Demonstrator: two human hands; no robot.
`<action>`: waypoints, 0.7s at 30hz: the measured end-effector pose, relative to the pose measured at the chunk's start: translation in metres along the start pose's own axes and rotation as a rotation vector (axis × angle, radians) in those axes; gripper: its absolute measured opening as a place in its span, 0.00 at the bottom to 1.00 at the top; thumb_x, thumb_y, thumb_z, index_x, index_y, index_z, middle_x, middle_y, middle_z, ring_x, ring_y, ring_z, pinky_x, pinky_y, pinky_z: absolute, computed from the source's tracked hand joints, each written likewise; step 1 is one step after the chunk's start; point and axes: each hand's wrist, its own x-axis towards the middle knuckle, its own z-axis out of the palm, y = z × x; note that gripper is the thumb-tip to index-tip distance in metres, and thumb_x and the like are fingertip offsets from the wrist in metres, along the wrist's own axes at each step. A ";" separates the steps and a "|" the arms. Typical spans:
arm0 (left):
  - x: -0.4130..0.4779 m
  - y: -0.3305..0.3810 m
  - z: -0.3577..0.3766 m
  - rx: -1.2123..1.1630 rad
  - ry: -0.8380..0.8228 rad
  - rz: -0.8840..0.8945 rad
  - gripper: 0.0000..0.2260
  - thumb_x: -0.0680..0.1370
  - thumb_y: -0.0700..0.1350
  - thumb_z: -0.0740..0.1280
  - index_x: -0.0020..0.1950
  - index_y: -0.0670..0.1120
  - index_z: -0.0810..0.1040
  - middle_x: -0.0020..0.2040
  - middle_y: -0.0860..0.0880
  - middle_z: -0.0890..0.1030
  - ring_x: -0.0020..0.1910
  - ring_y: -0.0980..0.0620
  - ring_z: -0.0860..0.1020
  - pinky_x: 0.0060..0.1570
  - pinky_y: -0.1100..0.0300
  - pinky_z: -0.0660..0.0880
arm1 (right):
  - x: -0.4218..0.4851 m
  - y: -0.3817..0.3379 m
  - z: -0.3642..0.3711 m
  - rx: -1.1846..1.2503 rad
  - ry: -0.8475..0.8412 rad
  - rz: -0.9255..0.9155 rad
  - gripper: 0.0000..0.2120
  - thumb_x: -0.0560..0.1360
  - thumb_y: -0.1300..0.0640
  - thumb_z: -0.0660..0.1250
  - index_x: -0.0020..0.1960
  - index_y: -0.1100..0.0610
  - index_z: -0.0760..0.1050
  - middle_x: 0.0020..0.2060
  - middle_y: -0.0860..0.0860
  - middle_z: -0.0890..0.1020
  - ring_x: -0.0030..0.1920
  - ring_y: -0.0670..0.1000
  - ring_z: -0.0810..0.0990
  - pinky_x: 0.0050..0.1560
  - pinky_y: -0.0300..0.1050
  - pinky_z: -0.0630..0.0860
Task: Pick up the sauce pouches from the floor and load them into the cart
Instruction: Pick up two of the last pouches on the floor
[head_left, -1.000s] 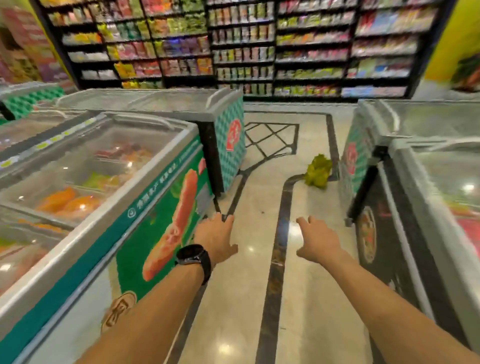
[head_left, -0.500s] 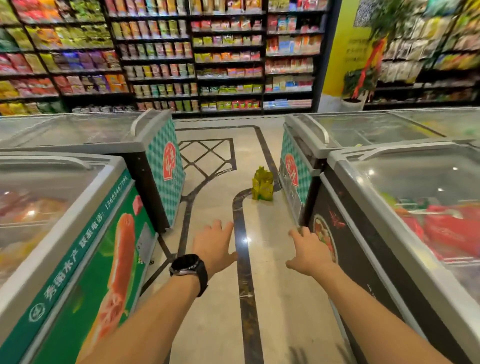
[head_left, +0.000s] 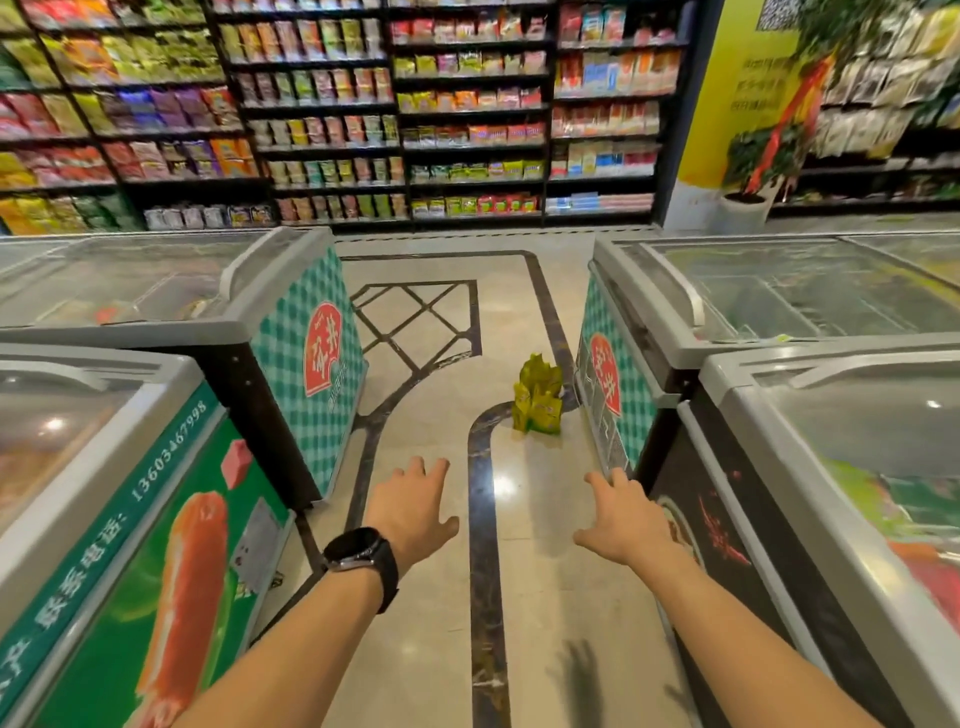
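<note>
Polished tile floor (head_left: 431, 395) of a shop aisle, crossed by dark inlay lines. Found on it: a small heap of yellow-green sauce pouches (head_left: 537, 397), leaning against one another on the curve of a dark line, just beside the foot of the right checkered freezer (head_left: 602, 364). Judged left there for collection. Number not countable from this far off. None picked up yet.

Nearer the camera and well short of the heap: left hand (head_left: 410, 506) and right hand (head_left: 621, 514), both stretched forward palm down, fingers spread and relaxed, holding nothing, touching nothing. Judged held out so in readiness for the reach. Approach step only, task barely begun. Black watch (head_left: 361, 556) on the left wrist.

Flanking the passage, all glass-topped: left checkered freezer (head_left: 291, 364) opposite its twin, green-sided freezer (head_left: 156, 545) nearest on the left, dark-sided freezer (head_left: 727, 530) nearest on the right. Narrow gap, hence both arms kept inside it. Beyond, shelves (head_left: 467, 119) packed with coloured packets. No cart in view, so loading place not determinable.
</note>
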 end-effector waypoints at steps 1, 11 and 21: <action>0.016 -0.001 -0.002 -0.001 -0.005 -0.004 0.31 0.78 0.60 0.66 0.76 0.52 0.60 0.67 0.46 0.72 0.61 0.44 0.76 0.56 0.52 0.76 | 0.016 0.001 -0.006 0.003 -0.005 -0.004 0.36 0.71 0.42 0.69 0.74 0.50 0.59 0.65 0.53 0.67 0.65 0.56 0.70 0.57 0.54 0.76; 0.217 -0.031 -0.009 0.027 -0.067 0.016 0.31 0.77 0.61 0.66 0.75 0.52 0.60 0.67 0.45 0.71 0.61 0.43 0.76 0.54 0.50 0.77 | 0.192 0.002 -0.030 0.011 -0.039 0.074 0.37 0.72 0.44 0.69 0.75 0.51 0.57 0.68 0.54 0.65 0.68 0.57 0.67 0.60 0.54 0.73; 0.454 -0.085 -0.029 0.034 -0.120 0.148 0.30 0.78 0.55 0.66 0.76 0.51 0.59 0.69 0.44 0.68 0.63 0.42 0.75 0.57 0.48 0.76 | 0.396 -0.021 -0.083 0.126 -0.027 0.220 0.37 0.71 0.44 0.69 0.74 0.52 0.58 0.69 0.55 0.65 0.64 0.57 0.70 0.59 0.53 0.75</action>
